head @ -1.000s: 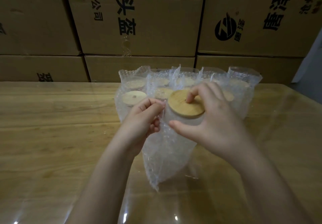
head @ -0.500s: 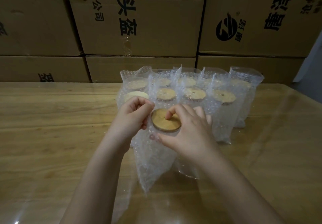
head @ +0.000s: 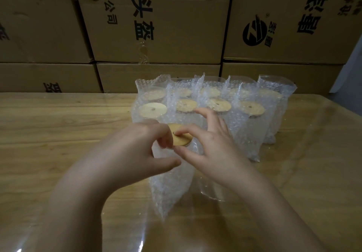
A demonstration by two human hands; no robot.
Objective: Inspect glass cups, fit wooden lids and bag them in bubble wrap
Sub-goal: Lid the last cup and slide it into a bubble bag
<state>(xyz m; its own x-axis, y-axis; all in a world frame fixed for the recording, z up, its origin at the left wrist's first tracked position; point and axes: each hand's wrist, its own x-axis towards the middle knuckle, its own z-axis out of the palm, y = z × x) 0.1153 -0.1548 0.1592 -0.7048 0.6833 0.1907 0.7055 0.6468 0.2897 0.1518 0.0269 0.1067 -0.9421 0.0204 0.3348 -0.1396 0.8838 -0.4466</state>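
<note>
Wooden lid (head: 179, 138) now lower in bubble-wrap bag (head: 170, 185); left fingers (head: 162, 142) pinch bag, right fingers (head: 189, 132) pinch lid.

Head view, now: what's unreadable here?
All head view.
- Cup under the lid: hidden by left hand, right hand and bag; how far in, unclear.
- Lid: mostly covered by fingers.
- Back-row lids: blurred by wrap.
- Box print: cut by top edge.

Upper middle carton (head: 166, 42): large black vertical print "P头盔". A smaller column left of it reads "有限公司", with "西区)" beside that. Upper right carton (head: 290, 42): round black striped logo (head: 254, 33); its large characters are cropped and not surely legible. Lower left carton (head: 29, 79): one cut-off character, unreadable.
</note>
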